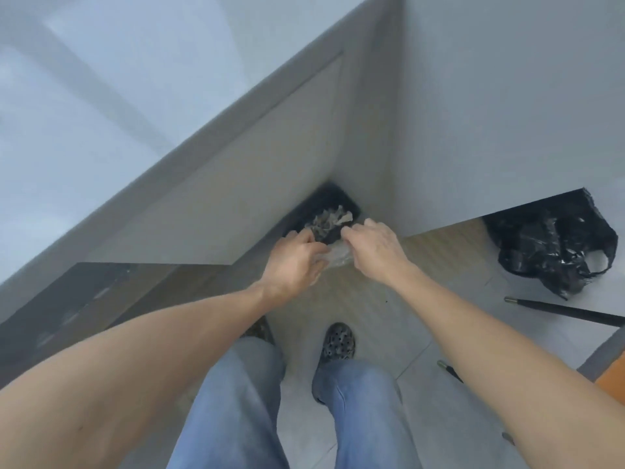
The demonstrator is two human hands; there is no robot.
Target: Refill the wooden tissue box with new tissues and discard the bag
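A grey-walled corner above pale floor tiles, where a dark rectangular waste bin with crumpled paper showing at its mouth (pixel 326 211) is tucked against a pale cabinet panel (pixel 243 184). A person in blue jeans stands over that bin, both bare arms stretched down towards it. The left hand (pixel 292 262) and the right hand (pixel 375 247) meet just on the near side of the bin, each pinched shut on a crumpled clear plastic bag (pixel 334 255), the tissue wrapper by the look of it. The wooden tissue box is nowhere in view, so this reads as the discard step, late in the task. To do it well, the bag should be bunched small and carried fully over the bin's mouth before either hand lets go; the bin already looks full, so a light push down may be needed, or the thin film could spring back out. A black plastic refuse bag (pixel 554 242) lies on the floor well to the right of the bin, with 1 thin black rod (pixel 568 311) just nearer than it. Motion blur softens the hands
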